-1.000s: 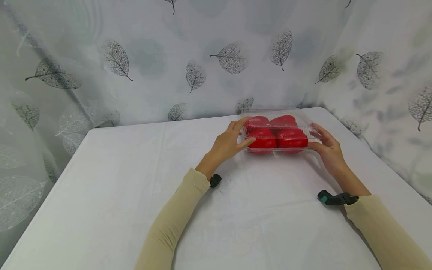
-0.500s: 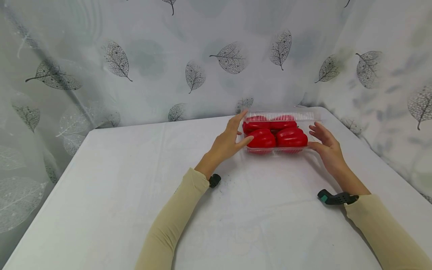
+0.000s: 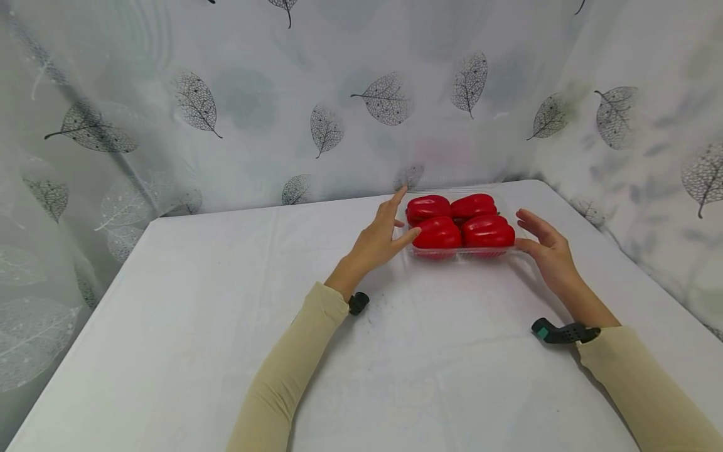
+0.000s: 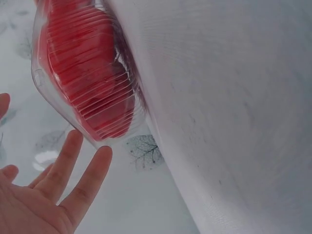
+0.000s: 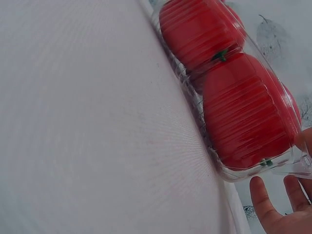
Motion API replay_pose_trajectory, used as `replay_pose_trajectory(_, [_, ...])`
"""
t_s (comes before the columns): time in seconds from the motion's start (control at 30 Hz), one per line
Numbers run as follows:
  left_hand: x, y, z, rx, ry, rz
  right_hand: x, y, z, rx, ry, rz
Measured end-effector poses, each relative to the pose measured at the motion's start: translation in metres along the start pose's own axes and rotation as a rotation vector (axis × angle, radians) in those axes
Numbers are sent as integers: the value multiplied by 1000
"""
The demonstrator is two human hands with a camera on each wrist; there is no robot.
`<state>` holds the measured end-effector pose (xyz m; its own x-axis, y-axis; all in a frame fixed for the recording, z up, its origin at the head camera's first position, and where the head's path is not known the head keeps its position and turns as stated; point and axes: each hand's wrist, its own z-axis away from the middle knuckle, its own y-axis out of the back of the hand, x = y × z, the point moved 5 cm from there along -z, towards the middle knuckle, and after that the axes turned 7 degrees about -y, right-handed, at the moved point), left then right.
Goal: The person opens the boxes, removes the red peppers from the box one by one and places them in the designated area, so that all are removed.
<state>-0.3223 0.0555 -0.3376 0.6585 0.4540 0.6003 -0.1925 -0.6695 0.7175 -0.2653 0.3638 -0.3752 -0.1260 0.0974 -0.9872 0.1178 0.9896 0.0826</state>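
Observation:
A clear plastic clamshell box (image 3: 460,251) stands on the table's far right part, holding several red bell peppers (image 3: 488,232). Its lid is raised behind it; a faint pink reflection on the see-through lid (image 3: 443,150) shows against the curtain. My left hand (image 3: 377,242) is at the box's left end, fingers spread, fingertips close to the rim in the left wrist view; contact is unclear. At the right end is my right hand (image 3: 546,248), fingers relaxed and apart. In the right wrist view its thumb (image 5: 304,140) lies at the box's corner. Neither hand grips anything.
A white cloth covers the table (image 3: 226,333). A pale curtain (image 3: 248,100) with dark leaf prints hangs close behind the box and along both sides. Each wrist wears a black band, such as the right strap (image 3: 565,333).
The lid has swung up and back from over the peppers, leaving them uncovered. The left fingers have straightened away from the lid, and the right fingers have come off it. The box has stayed put.

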Motion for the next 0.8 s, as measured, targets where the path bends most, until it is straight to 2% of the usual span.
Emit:
replay_pose_trajectory(0.4, [-3, -1, 0, 0, -30, 2, 2, 1, 1, 2, -18, 29])
replay_pose_trajectory(0.63, [-4, -2, -1, -17, -7, -9, 1, 1, 1, -8, -8, -29])
replay_pose_trajectory(0.8, [-4, -2, -2, -20, 9, -19, 1, 1, 1, 3, -14, 5])
